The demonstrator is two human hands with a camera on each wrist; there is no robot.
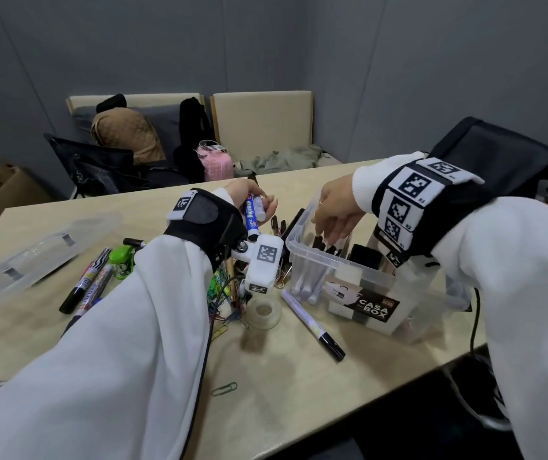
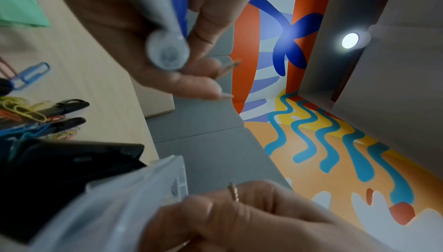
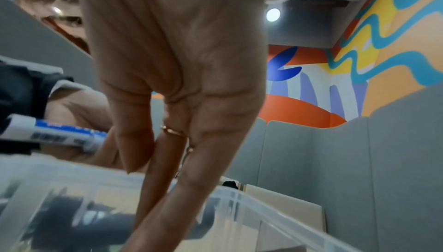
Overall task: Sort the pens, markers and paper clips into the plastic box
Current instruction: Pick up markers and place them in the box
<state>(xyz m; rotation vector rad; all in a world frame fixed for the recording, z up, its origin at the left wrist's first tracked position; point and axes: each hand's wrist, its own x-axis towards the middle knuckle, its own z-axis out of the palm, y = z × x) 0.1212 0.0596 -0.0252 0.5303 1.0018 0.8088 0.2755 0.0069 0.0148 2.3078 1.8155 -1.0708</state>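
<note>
Blue-and-white marker (image 1: pixel 253 215) in left hand (image 1: pixel 246 194), beside plastic box (image 1: pixel 359 280).

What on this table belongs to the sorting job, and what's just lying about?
Job: plastic box, blue-labelled marker held in left hand, white marker, markers, paper clips.
Lying about: box lid, tape roll, green stapler.

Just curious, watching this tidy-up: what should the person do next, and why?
Probably carry the blue marker across and drop it into the box. The left hand already grips it just left of the box, while the right hand reaches into the box among markers standing there.
</note>
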